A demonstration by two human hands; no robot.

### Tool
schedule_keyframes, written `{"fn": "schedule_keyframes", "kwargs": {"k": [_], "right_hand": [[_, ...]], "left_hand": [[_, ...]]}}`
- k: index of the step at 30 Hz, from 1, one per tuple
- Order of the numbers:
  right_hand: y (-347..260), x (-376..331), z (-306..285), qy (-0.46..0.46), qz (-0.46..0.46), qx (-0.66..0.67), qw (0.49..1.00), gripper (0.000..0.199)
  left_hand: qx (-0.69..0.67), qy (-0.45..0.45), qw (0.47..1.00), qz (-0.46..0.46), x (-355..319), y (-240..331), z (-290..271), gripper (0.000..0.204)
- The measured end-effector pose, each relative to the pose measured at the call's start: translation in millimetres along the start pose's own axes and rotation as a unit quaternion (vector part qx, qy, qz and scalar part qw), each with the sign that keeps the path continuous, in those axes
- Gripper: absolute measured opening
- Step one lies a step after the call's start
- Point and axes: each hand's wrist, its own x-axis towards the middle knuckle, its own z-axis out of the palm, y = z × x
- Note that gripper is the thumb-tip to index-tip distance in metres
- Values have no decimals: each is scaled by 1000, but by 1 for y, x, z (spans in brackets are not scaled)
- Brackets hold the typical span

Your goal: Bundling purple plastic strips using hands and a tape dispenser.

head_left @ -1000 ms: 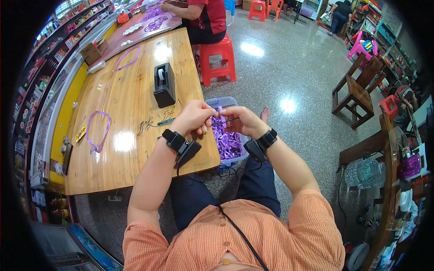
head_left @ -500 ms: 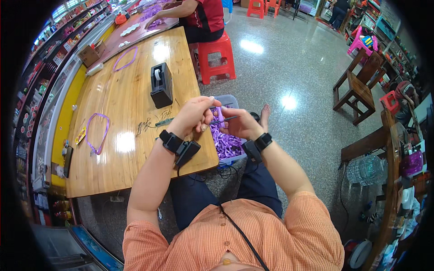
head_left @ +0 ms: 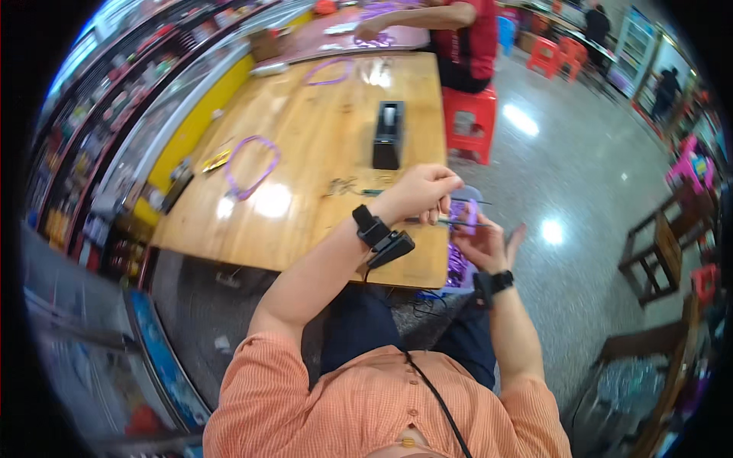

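A: Item one, left hand (head_left: pixel 418 192)?
B: Closed in a pinch on a thin dark wire (head_left: pixel 447 221), just past the wooden table (head_left: pixel 305 137) edge.
A: Right hand (head_left: pixel 482 243)?
B: At four o'clock of the left. Thumb and forefinger hold the same wire, other fingers spread. A purple strip (head_left: pixel 467 214) sits between the two hands.
A: Stock below?
B: Tub of purple pieces (head_left: pixel 456 263) at six o'clock of the hands, well filled.
A: Finished goods?
B: Purple loop (head_left: pixel 250 166) at nine o'clock, another loop (head_left: pixel 330 72) at eleven, apparently complete. Black tape dispenser (head_left: pixel 389 135) at twelve.
A: Progress?
B: Judged early: one piece in hand, unformed; much stock left.
A: Others?
B: Person in red (head_left: pixel 466 30) seated at the far end.
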Motion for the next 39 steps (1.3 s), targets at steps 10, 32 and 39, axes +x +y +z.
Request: {"fn": "schedule_keyframes", "kwargs": {"k": [10,32,39], "right_hand": [[-39,-3,-51,21,-135,-61,989,25],[68,-71,67,-60,-451,-728,513,22],[81,-65,55,-66,-385,-632,670,34]], "left_hand": [[500,424,754,-41,-129,-81,-270,33],[465,236,846,-111,49,-55,-278,119],[459,241,853,-58,63,-75,-303,44]]}}
